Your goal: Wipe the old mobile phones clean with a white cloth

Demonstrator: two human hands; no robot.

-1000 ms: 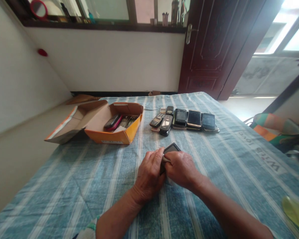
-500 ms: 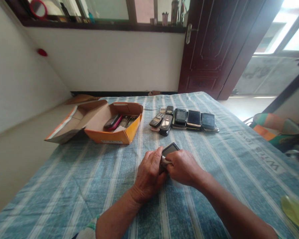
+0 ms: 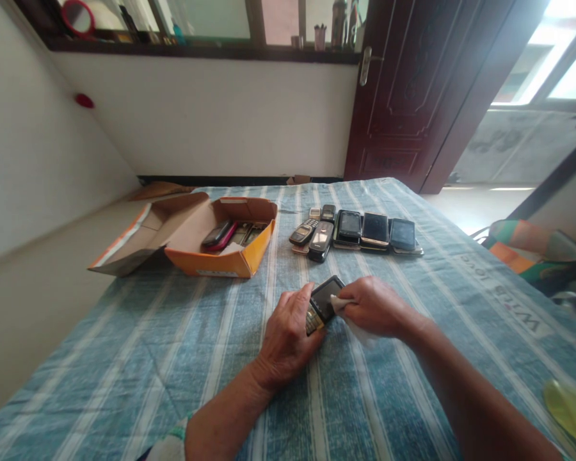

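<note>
The left hand (image 3: 288,333) is clamped around the lower part of a keypad phone (image 3: 327,296), its fingers along one edge and its thumb along the other, with some keys showing between them. The phone lies tilted between the two hands, screen up, its top end pointing away from the person. The right hand (image 3: 377,307) pinches a white wipe (image 3: 344,301), one tip of it against the screen and a loose part hanging below the fingers.

Beyond the hands, well apart from them, small keypad phones (image 3: 303,232) lie clustered, and just to their right sit stacks of touchscreen phones (image 3: 375,229). Ahead of the left hand and further left stands an open orange cardboard box (image 3: 211,264) holding several phones, one magenta (image 3: 230,237). A blue striped cloth (image 3: 211,384) lies beneath everything.
</note>
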